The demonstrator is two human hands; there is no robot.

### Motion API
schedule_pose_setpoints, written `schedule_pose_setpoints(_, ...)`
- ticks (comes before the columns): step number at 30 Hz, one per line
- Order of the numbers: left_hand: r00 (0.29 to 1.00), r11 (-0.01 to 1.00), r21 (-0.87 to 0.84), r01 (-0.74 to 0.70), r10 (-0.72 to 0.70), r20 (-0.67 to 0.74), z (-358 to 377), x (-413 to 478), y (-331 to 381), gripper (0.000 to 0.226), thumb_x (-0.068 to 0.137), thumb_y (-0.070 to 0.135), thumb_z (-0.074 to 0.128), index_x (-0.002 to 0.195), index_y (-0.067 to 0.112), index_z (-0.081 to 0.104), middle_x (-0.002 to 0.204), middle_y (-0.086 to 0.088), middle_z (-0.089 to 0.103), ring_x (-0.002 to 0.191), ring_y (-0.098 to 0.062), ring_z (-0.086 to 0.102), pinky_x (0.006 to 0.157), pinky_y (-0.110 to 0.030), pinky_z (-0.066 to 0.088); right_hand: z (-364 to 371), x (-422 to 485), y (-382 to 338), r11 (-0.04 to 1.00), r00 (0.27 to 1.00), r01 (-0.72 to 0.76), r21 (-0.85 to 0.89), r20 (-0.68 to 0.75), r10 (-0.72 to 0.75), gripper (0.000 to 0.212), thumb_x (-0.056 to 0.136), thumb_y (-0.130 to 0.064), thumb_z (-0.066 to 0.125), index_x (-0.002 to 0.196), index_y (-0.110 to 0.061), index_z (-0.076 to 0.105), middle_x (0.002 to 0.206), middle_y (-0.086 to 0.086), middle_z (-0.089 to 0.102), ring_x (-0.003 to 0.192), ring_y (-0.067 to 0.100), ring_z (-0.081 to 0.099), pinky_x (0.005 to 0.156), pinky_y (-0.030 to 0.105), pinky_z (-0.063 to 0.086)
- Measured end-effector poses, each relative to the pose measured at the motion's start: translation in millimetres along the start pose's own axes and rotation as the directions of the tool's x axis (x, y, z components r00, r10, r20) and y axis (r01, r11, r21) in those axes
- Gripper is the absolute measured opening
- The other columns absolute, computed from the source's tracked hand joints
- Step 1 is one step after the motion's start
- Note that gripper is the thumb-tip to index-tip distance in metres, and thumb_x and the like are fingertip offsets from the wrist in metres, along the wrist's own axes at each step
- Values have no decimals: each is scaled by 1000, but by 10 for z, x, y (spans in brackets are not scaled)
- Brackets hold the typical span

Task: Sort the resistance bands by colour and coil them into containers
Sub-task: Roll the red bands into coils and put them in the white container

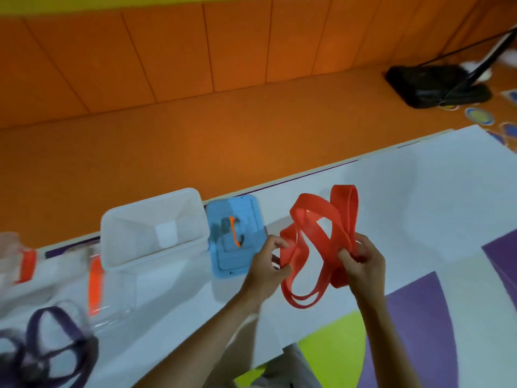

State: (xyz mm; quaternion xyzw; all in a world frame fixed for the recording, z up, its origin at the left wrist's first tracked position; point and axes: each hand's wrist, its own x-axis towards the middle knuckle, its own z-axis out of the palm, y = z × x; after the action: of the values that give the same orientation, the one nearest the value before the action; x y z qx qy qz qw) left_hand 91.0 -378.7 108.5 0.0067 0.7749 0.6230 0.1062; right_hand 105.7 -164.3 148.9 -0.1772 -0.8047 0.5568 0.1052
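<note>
**Red resistance band** point(313, 212): one, twisted into several loose loops and not yet coiled. It is held clear above the bench point(419, 205), with its loops running far to near between the two hands.
**Left hand** point(265, 264): fingers pinch the band's left loop.
**Right hand** point(363, 261): fingers curl round the bunched right strands.
**Open white container** point(131, 236): stands left of the band and slightly farther away. The left hand is the nearer one to it.
**Blue lid** point(246, 259): lies flat between the container and the left hand.
**Purple band** point(56, 317): near left, loose, beside clear containers point(112, 303) with orange latches.
</note>
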Motion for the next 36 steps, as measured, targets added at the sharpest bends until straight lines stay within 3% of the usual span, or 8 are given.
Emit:
schedule_pose_setpoints(6,975,970,-110,-216,220,34,-492,-482,626,51,88,-3,77,114,35,55,117,32,61,113,-1,63,88,-16,46,-28,-585,-599,977,986,152,149,-83,-141,25,83,-18,71,98,-36,74,88,0,78,78,22,72,72,44,61)
schedule_pose_setpoints(13,949,937,-153,-314,312,-33,-1169,-1230,962,47,87,7,82,115,36,58,118,10,66,92,-31,65,81,-38,58,118,-1100,-937,967,978,185,176,66,-199,17,84,-18,72,101,-22,74,88,0,79,76,13,72,66,28,59)
schedule_pose_setpoints(15,948,941,-123,-316,308,-78,-1361,-1433,919,47,85,6,83,113,35,59,117,12,67,89,-26,69,78,-34,59,269,-1227,-946,968,967,179,177,151,-207,15,84,-18,72,99,-20,74,87,0,78,75,10,71,65,23,57)
schedule_pose_setpoints(18,960,963,-85,-256,243,-141,-1615,-1716,704,48,83,2,82,108,36,58,113,18,68,80,-10,68,71,-20,54,564,-1382,-846,983,955,121,139,254,-154,12,84,-23,72,95,-25,75,85,1,79,72,11,71,63,28,57)
schedule_pose_setpoints(23,969,997,-48,-67,54,-242,-1863,-2146,66,45,83,2,82,107,32,59,115,20,68,80,-13,68,71,-27,57,1164,-1667,-463,997,910,45,56,409,-64,12,91,-10,76,94,-22,74,85,8,78,77,23,73,76,43,60)
schedule_pose_setpoints(26,948,1000,-20,-10,3,-317,-1927,-2316,-327,44,84,2,81,108,32,60,116,20,68,82,-10,67,75,-19,52,1498,-1809,-204,999,894,46,-26,447,-29,17,92,1,74,90,-16,71,80,5,77,74,21,71,75,38,57)
schedule_pose_setpoints(31,900,998,-4,65,-60,-433,-1989,-2437,-919,46,83,-3,80,110,29,62,114,31,65,90,1,68,74,-13,51,1911,-1972,174,982,862,25,-188,501,74,16,89,-12,81,91,-21,68,78,-2,71,74,14,65,70,28,48)
schedule_pose_setpoints(36,832,987,11,163,-132,-538,-1946,-2375,-1446,47,81,-18,73,116,13,63,118,-1,67,105,-20,69,80,-26,58,2038,-2038,481,925,738,47,-376,637,221,49,84,-28,89,124,-28,60,104,-2,75,92,19,74,81,30,56)
